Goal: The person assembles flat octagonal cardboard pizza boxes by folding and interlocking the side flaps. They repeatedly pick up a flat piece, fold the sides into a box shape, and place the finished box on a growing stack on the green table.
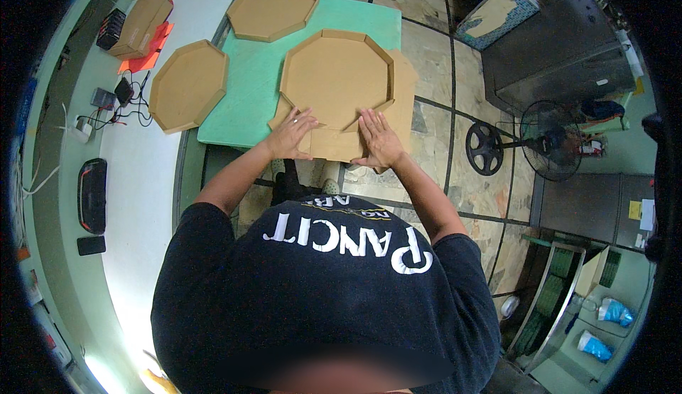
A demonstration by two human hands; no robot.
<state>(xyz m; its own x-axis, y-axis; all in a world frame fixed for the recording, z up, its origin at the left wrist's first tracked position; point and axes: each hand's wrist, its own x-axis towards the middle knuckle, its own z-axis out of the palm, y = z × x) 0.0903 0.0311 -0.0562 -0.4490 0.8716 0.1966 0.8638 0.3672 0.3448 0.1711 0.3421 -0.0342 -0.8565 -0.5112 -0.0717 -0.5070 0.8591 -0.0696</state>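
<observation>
A brown octagonal cardboard tray [339,74] lies on the green table in front of me. Its far and side walls stand up, while the near part still has flat flaps. My left hand [292,135] rests on the cardboard by the tray's near left corner, fingers stretched and thumb apart. At the near right corner, my right hand [379,138] lies with its fingers extended along the folded edge. A wide flat flap [335,145] spreads between both hands toward me. Part of the cardboard under my palms is hidden.
Two more octagonal trays sit nearby: one tray [273,10] at the table's far left, another tray [190,86] on the white counter [142,181]. The green table [245,103] stands on a tiled floor. A standing fan [547,140] is to the right; cables [138,103] lie on the left.
</observation>
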